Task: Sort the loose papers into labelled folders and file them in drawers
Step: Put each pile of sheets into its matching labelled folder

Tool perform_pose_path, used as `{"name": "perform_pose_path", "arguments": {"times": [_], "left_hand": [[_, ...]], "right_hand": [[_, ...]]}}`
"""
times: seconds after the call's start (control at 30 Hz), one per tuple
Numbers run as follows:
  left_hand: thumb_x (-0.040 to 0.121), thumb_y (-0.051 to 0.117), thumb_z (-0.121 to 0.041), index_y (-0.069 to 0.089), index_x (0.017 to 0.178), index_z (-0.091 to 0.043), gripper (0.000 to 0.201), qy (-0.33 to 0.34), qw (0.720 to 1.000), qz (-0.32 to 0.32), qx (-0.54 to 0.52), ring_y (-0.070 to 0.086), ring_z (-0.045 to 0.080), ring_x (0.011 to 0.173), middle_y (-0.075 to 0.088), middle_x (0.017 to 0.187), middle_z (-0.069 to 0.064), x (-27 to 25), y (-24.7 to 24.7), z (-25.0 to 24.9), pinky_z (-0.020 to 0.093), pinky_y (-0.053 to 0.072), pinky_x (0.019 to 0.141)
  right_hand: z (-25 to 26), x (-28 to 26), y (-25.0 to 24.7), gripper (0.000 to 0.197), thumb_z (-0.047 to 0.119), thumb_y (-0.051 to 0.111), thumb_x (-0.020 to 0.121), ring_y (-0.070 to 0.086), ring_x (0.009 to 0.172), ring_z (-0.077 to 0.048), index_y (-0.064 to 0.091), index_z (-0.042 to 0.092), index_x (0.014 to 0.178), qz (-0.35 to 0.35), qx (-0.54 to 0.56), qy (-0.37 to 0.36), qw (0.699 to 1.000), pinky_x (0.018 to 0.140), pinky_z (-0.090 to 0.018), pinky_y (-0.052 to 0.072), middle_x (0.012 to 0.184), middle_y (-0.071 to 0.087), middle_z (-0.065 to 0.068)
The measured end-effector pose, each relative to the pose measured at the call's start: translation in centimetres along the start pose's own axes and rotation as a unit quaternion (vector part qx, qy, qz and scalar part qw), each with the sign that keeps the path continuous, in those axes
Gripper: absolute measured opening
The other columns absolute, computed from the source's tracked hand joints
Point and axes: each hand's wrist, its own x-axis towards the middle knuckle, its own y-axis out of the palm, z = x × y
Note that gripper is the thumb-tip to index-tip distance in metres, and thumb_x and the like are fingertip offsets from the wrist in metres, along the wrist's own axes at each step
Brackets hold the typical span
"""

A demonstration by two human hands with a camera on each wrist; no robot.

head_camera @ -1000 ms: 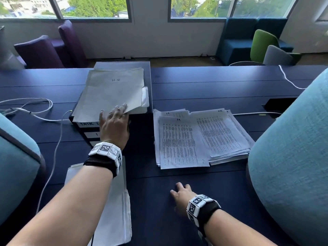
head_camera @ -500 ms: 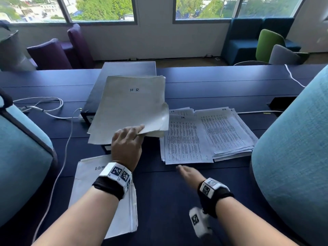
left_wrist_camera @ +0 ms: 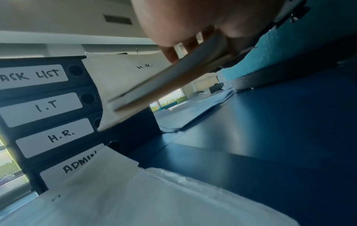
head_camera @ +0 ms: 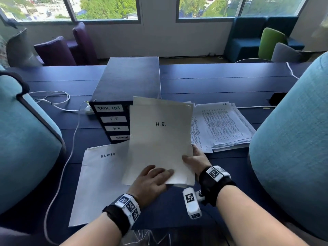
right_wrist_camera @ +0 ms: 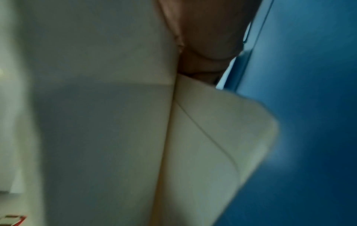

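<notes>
Both hands on the H.R. folder (head_camera: 159,139)

Left hand (head_camera: 150,181) and right hand (head_camera: 197,159) pinch its near edge, holding it above the surface (head_camera: 221,82), just in front of the drawers (head_camera: 113,119), loose papers (head_camera: 220,125) to its right.

H.R. folder (head_camera: 159,135) held up centre, before drawer unit (head_camera: 127,80). ADMIN folder (head_camera: 99,181) flat at near left, under it. Loose papers (head_camera: 221,126) stacked right, on table (head_camera: 221,82).

Bare forearms; black wristbands (head_camera: 118,217) carrying white black-patterned marker blocks (head_camera: 129,206).
</notes>
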Motion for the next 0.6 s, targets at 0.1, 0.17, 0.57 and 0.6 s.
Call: {"name": "perform_pose_path", "arguments": {"times": [0.1,0.17,0.57,0.6], "left_hand": [[0.088,0.063,-0.033,0.056,0.094,-0.026,0.012,0.009,0.995,0.041,-0.089,0.061,0.021,0.112,0.061,0.132,0.001,-0.9,-0.1,-0.3,0.041,0.045,0.102],[0.090,0.056,-0.032,0.047,0.095,-0.024,0.013,-0.040,0.985,0.029,-0.165,0.065,0.020,0.106,0.064,0.126,0.004,-0.9,-0.9,-0.3,0.037,0.047,0.099],[0.093,0.057,-0.039,0.042,0.145,-0.026,0.056,-0.308,0.881,0.321,-0.162,0.029,0.029,0.143,0.028,0.158,0.006,-4.3,4.4,0.0,0.039,0.025,0.117],[0.094,0.055,-0.040,0.034,0.149,-0.028,0.061,-0.303,0.870,0.362,-0.143,0.023,0.027,0.146,0.018,0.161,0.005,-4.6,4.7,-0.4,0.036,0.021,0.119]], "right_hand": [[-1.9,-0.4,-1.0,0.040,-0.018,0.048,0.082,0.064,0.087,-0.031,0.058,0.015,0.102,-0.011,-0.009,-0.001,1.000,0.089,-0.051,0.051,0.104,0.068,-0.021],[-2.7,-0.9,-1.9,0.039,-0.013,0.056,0.076,0.063,0.087,-0.031,0.059,0.016,0.102,-0.012,-0.004,0.008,1.000,0.088,-0.051,0.050,0.103,0.067,-0.020],[-9.3,-2.9,-6.3,0.038,0.004,0.065,0.080,0.066,0.089,-0.020,0.062,0.014,0.117,-0.034,-0.206,0.087,0.974,0.087,-0.035,0.054,0.105,0.070,-0.006],[-9.6,-3.0,-6.5,0.039,0.008,0.062,0.084,0.064,0.091,-0.018,0.059,0.014,0.122,-0.043,-0.272,0.091,0.957,0.084,-0.027,0.051,0.108,0.068,-0.004]]}}
